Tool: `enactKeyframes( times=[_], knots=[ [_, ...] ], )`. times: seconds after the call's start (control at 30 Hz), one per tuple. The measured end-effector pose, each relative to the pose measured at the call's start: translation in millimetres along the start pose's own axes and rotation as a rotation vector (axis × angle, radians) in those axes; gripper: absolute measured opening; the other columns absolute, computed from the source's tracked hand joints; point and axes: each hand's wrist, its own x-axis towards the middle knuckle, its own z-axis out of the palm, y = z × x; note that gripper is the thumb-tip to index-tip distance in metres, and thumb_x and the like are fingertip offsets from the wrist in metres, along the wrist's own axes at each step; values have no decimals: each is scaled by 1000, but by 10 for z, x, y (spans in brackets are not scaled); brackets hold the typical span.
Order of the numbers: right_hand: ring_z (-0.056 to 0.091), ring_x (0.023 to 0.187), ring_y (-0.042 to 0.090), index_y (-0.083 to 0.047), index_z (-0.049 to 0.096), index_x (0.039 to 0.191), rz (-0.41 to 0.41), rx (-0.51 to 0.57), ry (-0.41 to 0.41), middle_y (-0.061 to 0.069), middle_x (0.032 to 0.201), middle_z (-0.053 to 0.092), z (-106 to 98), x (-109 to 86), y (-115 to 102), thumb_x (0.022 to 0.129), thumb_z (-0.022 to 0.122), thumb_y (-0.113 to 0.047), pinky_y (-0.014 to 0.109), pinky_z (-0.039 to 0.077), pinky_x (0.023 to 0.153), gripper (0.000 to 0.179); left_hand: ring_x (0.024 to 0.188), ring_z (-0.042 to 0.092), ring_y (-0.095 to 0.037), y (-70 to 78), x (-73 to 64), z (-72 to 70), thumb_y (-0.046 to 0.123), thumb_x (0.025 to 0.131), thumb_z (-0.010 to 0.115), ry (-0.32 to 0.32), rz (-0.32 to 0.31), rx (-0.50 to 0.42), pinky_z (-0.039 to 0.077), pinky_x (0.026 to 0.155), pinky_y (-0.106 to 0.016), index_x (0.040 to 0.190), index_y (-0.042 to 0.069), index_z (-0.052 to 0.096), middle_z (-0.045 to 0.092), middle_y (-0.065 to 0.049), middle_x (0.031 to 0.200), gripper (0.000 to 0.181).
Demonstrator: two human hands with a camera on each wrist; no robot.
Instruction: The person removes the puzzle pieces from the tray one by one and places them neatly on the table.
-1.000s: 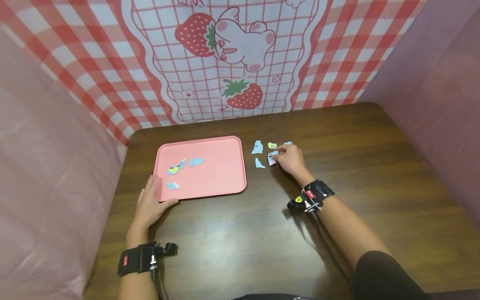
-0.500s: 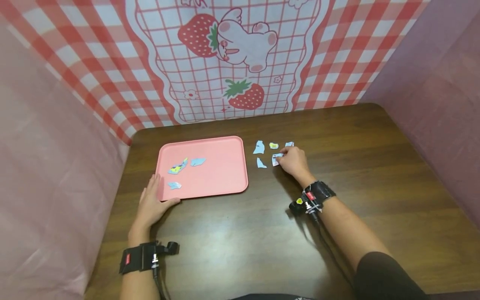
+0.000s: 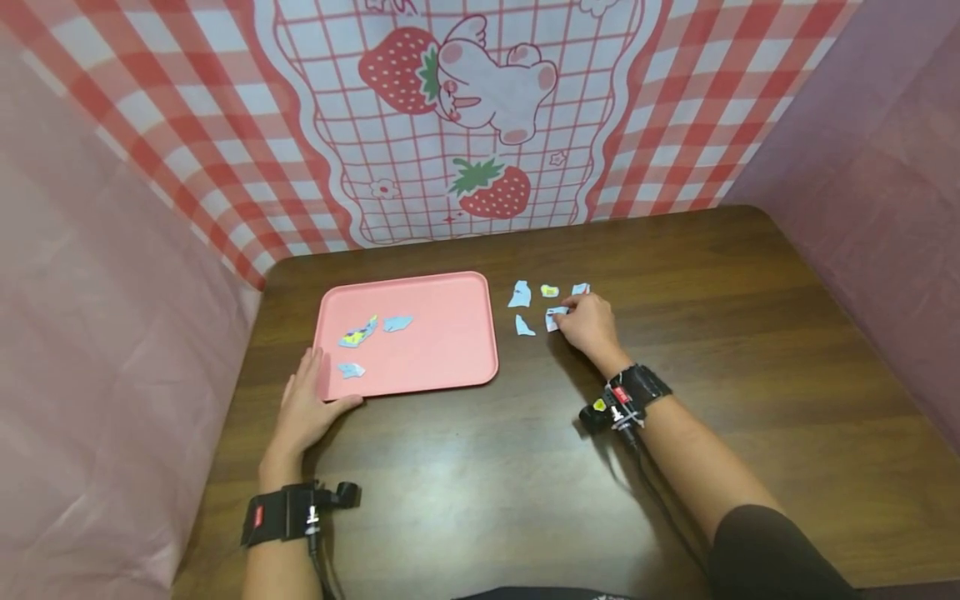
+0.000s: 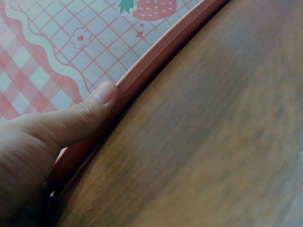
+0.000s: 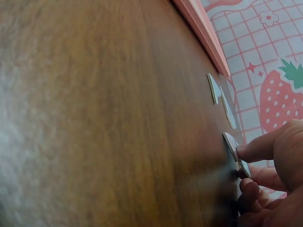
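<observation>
My right hand (image 3: 588, 323) pinches a light blue card piece (image 3: 553, 319) low over the table, right of the pink tray (image 3: 431, 379). In the right wrist view, the thumb is against one light blue piece (image 5: 230, 144) and other fingertips are near a second piece's edge. Around it lie a yellow-marked piece (image 3: 550, 291), a tall blue piece (image 3: 520, 294), a pointed blue piece (image 3: 524, 326) and a partly covered piece (image 3: 581, 289). My left hand (image 3: 303, 408) rests at the tray's near left corner, fingers along the side, thumb (image 4: 102, 94) on the front rim.
Inside the tray lie a yellow and blue piece (image 3: 358, 333), a plain blue piece (image 3: 397, 323) and a pale blue piece (image 3: 351, 370). Behind the wooden table (image 3: 465, 467) hangs a strawberry-patterned cloth (image 3: 517, 117). Pink cloth (image 3: 862, 183) closes the sides.
The pinched card piece has shifted slightly right, away from the pointed blue piece, with my right hand. My left hand stays at the tray corner. The whole head view has drifted a little.
</observation>
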Motion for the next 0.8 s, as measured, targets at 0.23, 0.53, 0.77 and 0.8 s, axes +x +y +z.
enactKeyframes(
  times=[0.23, 0.53, 0.77, 0.8],
  knots=[
    [65, 101, 42, 0, 77, 107, -7, 1, 10, 23, 108, 72, -8, -20, -9, 84, 73, -18, 54, 51, 86, 29, 152, 6, -43, -3, 6, -2, 52, 81, 81, -7, -8, 0, 4, 120, -60, 159, -4, 14, 6, -26, 166, 117],
    [65, 102, 40, -2, 78, 103, -29, 5, 35, 21, 106, 72, 17, -13, -6, 82, 72, -17, 54, 50, 86, 26, 152, 6, -44, 4, 6, -15, 51, 81, 81, -6, -12, -11, 4, 120, -61, 159, -3, 12, 5, -26, 166, 118],
    [64, 101, 37, -3, 78, 102, -14, 70, 98, 16, 101, 72, 42, -37, -56, 82, 66, -17, 51, 49, 87, 27, 152, 7, -43, -1, 9, -10, 51, 80, 82, -4, -11, -11, 4, 120, -60, 160, -3, 12, 6, -26, 165, 119],
    [64, 100, 36, -2, 77, 102, -13, 80, 105, 15, 100, 72, 46, -42, -74, 82, 66, -16, 50, 49, 86, 27, 152, 7, -43, -1, 10, -7, 51, 80, 82, -3, -6, -12, 5, 120, -61, 159, -4, 12, 6, -27, 165, 119]
  ],
)
